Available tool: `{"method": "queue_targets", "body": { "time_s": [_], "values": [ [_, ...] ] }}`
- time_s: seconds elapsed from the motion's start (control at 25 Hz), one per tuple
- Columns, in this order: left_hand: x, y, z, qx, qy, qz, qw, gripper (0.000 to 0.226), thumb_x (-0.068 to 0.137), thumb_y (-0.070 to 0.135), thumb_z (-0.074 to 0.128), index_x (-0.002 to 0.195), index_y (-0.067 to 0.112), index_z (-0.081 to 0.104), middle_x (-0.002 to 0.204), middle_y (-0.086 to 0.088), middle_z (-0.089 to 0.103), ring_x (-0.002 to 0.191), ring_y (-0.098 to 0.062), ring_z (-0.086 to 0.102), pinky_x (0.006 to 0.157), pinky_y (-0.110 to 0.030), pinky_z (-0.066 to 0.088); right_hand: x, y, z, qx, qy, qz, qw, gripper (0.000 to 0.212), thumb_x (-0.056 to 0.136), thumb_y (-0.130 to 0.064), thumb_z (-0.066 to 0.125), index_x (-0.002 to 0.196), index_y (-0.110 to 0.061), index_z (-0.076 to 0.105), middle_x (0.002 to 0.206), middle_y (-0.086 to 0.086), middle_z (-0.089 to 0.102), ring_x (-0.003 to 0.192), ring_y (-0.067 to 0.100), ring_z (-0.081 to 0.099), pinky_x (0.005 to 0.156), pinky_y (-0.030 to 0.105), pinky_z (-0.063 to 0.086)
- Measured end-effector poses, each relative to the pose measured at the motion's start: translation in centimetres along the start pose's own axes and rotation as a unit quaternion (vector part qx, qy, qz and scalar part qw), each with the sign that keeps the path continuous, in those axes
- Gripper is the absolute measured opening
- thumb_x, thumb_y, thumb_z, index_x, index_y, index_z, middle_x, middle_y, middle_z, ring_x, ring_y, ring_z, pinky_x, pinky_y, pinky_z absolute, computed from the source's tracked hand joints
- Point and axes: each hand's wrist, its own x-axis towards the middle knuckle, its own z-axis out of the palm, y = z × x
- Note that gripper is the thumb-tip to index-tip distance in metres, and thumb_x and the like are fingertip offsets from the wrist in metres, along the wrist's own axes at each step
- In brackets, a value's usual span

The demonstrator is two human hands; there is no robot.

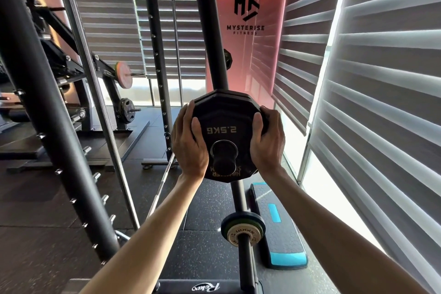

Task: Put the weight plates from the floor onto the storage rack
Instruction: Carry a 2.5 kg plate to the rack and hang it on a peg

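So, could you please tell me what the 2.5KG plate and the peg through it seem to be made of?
The 2.5KG plate: probably a rubber or urethane coating, matte black with softly faceted edges. The peg: likely black-painted metal, smooth with a dull sheen.

We see of ourselves only our left forearm [143, 234] and right forearm [334, 224], both uncovered by any sleeve as far as the lower edge shows them, each narrowing to a bare wrist and ending in our left hand [188, 143] and right hand [268, 143], the fingers [270, 113] bare as well.
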Motion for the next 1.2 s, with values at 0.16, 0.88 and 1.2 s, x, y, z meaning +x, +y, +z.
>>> {"method": "queue_targets", "body": {
  "time_s": [0.16,0.88,1.2],
  "values": [
    [0.2,-0.7,0.9,-0.004,0.023,0.015,1.000,0.044,0.108,0.030,0.031,0.138,0.011,0.056,0.138,-0.003,0.060,0.131,-0.015,0.053,0.105,-0.042,0.046,0.4,0.3,0.5,-0.023,0.014,-0.016,1.000,0.049,0.101,-0.051,0.036,0.109,-0.008,0.059,0.099,0.002,0.061,0.091,0.022,0.058,0.077,0.040,0.051],
    [1.9,-2.3,3.0,0.040,0.006,0.032,0.999,0.045,0.108,0.034,0.030,0.135,0.011,0.058,0.135,-0.001,0.062,0.127,-0.016,0.056,0.102,-0.038,0.048,2.0,2.3,2.7,-0.019,0.009,0.007,1.000,0.045,0.102,-0.042,0.036,0.108,-0.004,0.059,0.099,0.007,0.057,0.093,0.024,0.054,0.078,0.036,0.047],
    [2.4,-3.0,3.9,0.049,0.003,0.039,0.998,0.045,0.107,0.035,0.031,0.135,0.011,0.058,0.134,-0.001,0.061,0.125,-0.017,0.056,0.102,-0.031,0.044,2.6,3.2,3.5,-0.027,0.001,-0.003,1.000,0.046,0.101,-0.043,0.034,0.109,-0.004,0.058,0.103,0.007,0.056,0.095,0.026,0.054,0.075,0.033,0.045]
  ]
}}
